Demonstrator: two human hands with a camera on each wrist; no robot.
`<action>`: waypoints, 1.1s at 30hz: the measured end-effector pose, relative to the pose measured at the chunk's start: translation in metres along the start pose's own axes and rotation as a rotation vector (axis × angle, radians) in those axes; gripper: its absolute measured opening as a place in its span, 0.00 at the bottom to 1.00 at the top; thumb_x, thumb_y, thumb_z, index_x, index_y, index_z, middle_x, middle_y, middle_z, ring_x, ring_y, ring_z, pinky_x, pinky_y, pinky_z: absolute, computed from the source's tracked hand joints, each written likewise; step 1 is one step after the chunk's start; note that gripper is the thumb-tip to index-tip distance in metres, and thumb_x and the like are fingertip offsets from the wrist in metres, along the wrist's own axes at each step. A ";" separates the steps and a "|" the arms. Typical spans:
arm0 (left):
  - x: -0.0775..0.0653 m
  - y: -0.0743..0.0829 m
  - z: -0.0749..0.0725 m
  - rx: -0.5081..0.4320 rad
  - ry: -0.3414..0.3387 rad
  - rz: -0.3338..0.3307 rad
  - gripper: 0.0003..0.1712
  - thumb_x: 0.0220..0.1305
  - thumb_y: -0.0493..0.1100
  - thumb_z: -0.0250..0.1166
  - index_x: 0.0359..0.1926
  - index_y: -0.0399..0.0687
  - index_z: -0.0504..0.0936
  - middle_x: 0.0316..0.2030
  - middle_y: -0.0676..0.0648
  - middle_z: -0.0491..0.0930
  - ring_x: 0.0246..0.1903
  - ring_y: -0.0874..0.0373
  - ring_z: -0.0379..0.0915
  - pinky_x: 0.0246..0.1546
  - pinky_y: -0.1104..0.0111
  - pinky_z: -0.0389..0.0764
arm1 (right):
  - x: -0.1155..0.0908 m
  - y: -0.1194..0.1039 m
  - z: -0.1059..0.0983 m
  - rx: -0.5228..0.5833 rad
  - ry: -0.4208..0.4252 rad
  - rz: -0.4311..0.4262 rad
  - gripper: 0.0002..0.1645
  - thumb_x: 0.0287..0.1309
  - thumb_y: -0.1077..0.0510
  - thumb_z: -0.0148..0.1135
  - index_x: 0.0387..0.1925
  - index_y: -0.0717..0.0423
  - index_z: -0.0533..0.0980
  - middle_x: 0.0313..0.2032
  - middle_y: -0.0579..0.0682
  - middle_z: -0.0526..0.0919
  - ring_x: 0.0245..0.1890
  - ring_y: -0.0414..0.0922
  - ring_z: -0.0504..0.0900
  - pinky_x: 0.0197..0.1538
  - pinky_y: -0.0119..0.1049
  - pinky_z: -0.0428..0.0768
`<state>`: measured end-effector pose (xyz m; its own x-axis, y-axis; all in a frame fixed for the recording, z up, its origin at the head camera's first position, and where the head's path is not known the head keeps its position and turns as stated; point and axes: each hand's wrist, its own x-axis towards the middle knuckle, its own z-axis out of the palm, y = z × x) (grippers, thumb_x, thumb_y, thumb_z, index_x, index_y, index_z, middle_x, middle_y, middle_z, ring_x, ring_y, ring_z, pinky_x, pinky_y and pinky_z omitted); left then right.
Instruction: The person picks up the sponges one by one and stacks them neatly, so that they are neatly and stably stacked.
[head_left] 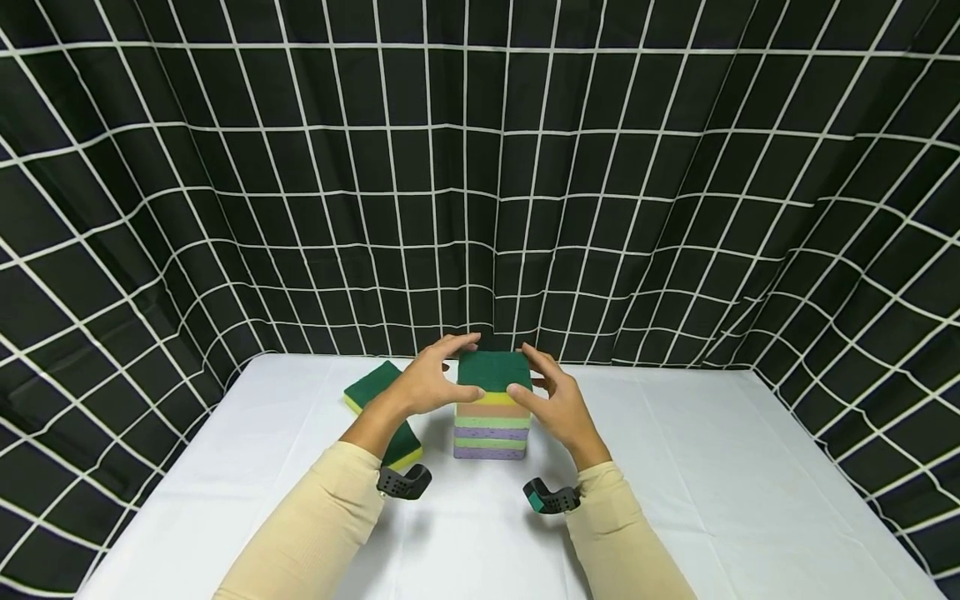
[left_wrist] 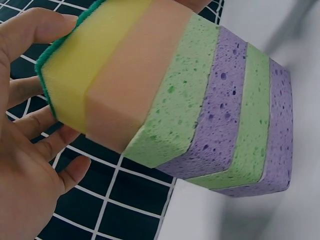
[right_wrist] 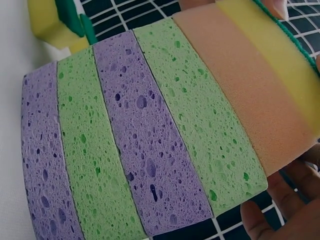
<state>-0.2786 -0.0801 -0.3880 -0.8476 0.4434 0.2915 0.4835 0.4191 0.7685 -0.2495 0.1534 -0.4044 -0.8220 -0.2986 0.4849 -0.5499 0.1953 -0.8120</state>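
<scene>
While a white table (head_left: pixel 712 467) is bearing a sponge stack (head_left: pixel 491 422) before a gridded curtain (head_left: pixel 480 167), left hand (head_left: pixel 433 379) and right hand (head_left: pixel 558 404) are flanking the stack's top, fingers loosely spread.

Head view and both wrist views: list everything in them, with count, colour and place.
stacked sponges: six; bottom up purple, green, purple, green, peach, yellow with green top; mid-table
loose sponge: at least one, yellow and green, left of stack, partly hidden
table: one, white, underneath
backdrop: one, black with white grid, behind and beside table
wrist devices: two, black, one per wrist
sleeves: two, beige, forearms
left hand: one, bare, stack's upper left
right hand: one, bare, upper right
</scene>
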 end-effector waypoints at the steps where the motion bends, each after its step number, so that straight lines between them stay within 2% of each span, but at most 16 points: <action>1: -0.001 0.001 -0.001 -0.003 0.010 0.003 0.46 0.49 0.47 0.72 0.70 0.51 0.65 0.59 0.49 0.70 0.59 0.51 0.64 0.56 0.50 0.67 | 0.000 0.000 0.000 0.001 0.000 0.001 0.38 0.60 0.66 0.63 0.69 0.69 0.59 0.62 0.66 0.67 0.61 0.57 0.67 0.56 0.56 0.67; 10: -0.012 0.006 -0.019 -0.048 0.149 0.085 0.43 0.50 0.42 0.73 0.69 0.48 0.67 0.56 0.48 0.72 0.56 0.48 0.67 0.56 0.52 0.67 | 0.000 -0.003 0.000 0.013 0.004 0.009 0.39 0.59 0.67 0.63 0.69 0.69 0.59 0.61 0.67 0.67 0.60 0.57 0.67 0.56 0.57 0.67; 15: -0.024 0.012 -0.033 -0.033 0.234 0.118 0.43 0.50 0.40 0.74 0.68 0.48 0.68 0.55 0.50 0.72 0.55 0.52 0.67 0.55 0.53 0.67 | -0.001 -0.003 0.000 0.009 -0.001 0.012 0.39 0.59 0.67 0.63 0.69 0.69 0.58 0.62 0.66 0.66 0.61 0.58 0.67 0.57 0.57 0.67; 21: -0.037 0.018 -0.049 -0.015 0.308 0.166 0.43 0.49 0.36 0.74 0.68 0.44 0.68 0.56 0.47 0.72 0.56 0.52 0.66 0.54 0.51 0.67 | -0.001 -0.004 0.000 0.010 -0.006 0.012 0.39 0.60 0.67 0.63 0.69 0.69 0.58 0.62 0.67 0.66 0.61 0.58 0.66 0.57 0.57 0.66; 29: -0.060 0.015 -0.062 -0.029 0.381 0.210 0.43 0.47 0.32 0.75 0.66 0.42 0.69 0.57 0.47 0.71 0.56 0.52 0.66 0.54 0.51 0.66 | -0.001 -0.005 0.000 0.006 -0.005 0.024 0.39 0.59 0.67 0.63 0.69 0.68 0.58 0.62 0.64 0.67 0.61 0.57 0.66 0.57 0.57 0.67; 33: -0.072 0.011 -0.066 -0.030 0.423 0.229 0.45 0.44 0.27 0.74 0.66 0.38 0.68 0.57 0.42 0.71 0.56 0.49 0.65 0.53 0.54 0.66 | -0.001 -0.007 0.000 0.001 -0.006 0.033 0.39 0.60 0.66 0.63 0.69 0.68 0.58 0.62 0.64 0.67 0.61 0.56 0.66 0.58 0.55 0.67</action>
<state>-0.2264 -0.1597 -0.3636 -0.7374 0.1584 0.6566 0.6671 0.3225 0.6715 -0.2446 0.1525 -0.3995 -0.8388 -0.2974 0.4561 -0.5225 0.2039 -0.8279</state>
